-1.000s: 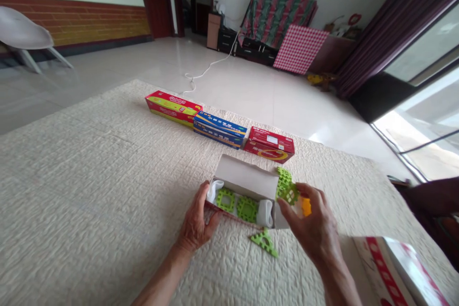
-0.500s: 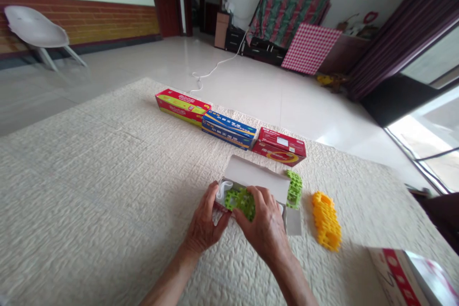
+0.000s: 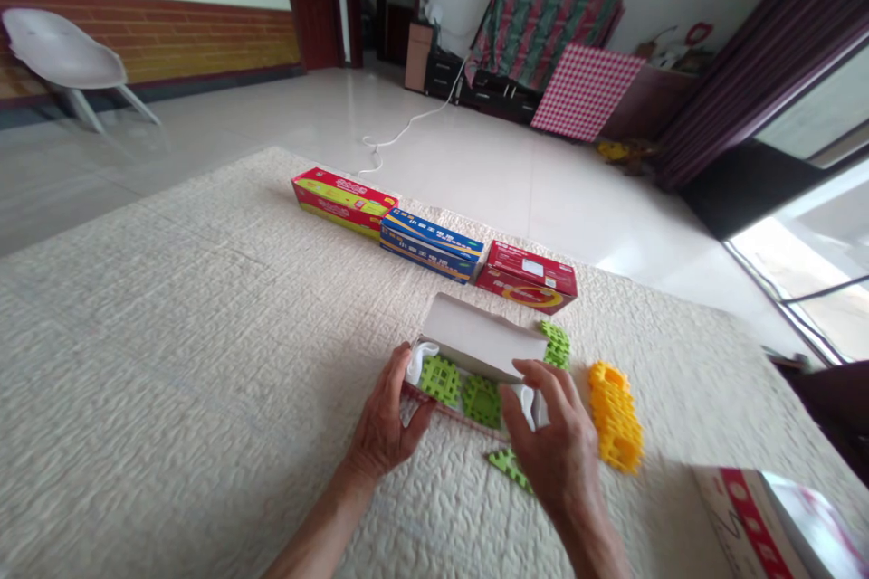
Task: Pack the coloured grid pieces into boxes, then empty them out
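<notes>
My left hand (image 3: 388, 421) grips the left end of an open cardboard box (image 3: 468, 333), its thumb at the front wall and its fingers along the side. Two green plastic lattice blocks (image 3: 440, 380) lie inside, between bunches of white material (image 3: 419, 362) at both ends. Over the box's right end, my right hand (image 3: 558, 427) has thumb and fingers apart with nothing between them. A green triangular piece (image 3: 510, 468) lies on the mat before the box, partly hidden by that hand. More green blocks (image 3: 555, 344) rest behind the box's right end.
A row of yellow blocks (image 3: 615, 418) lies to the right. Behind the open box stand a red-and-yellow box (image 3: 345, 201), a blue box (image 3: 432, 244) and a dark red box (image 3: 528, 277). A white-and-red carton (image 3: 747, 520) is at the lower right, on the cream mat (image 3: 204, 335).
My right hand has let go of the green blocks in the box and moved right, its fingers spreading. The green triangular piece now shows on the mat. My left hand stays put.
</notes>
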{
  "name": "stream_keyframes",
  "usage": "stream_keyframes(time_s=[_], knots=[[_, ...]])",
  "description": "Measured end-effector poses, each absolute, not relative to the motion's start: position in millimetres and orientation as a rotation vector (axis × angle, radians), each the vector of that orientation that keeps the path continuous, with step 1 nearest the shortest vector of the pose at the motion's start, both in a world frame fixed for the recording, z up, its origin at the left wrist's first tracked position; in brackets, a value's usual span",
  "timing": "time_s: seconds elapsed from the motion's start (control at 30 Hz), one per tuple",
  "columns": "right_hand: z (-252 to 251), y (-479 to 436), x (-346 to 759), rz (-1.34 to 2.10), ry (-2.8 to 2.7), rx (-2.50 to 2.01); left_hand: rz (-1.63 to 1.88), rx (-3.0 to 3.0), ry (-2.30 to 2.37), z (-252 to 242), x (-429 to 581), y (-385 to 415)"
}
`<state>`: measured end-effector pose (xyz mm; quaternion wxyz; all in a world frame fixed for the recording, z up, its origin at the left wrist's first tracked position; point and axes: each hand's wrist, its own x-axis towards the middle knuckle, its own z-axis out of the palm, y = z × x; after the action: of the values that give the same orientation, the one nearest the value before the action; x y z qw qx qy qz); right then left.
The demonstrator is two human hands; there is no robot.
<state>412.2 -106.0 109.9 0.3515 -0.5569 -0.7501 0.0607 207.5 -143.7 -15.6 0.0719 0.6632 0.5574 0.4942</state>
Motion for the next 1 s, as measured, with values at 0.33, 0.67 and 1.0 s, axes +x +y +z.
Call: stream_keyframes(time_s=[0.33, 0.67, 1.0], knots=[[42, -69, 509, 0.040, -1.981, -1.764, 1.446, 2.045, 1.806, -22, 206, -142], [22, -53, 506, 0.104, -2.171, -1.806, 1.413, 2.099, 1.906, -25, 207, -140], [25, -55, 508, 0.064, -2.184, -1.789, 1.363, 2.031, 1.888, -23, 218, -124]])
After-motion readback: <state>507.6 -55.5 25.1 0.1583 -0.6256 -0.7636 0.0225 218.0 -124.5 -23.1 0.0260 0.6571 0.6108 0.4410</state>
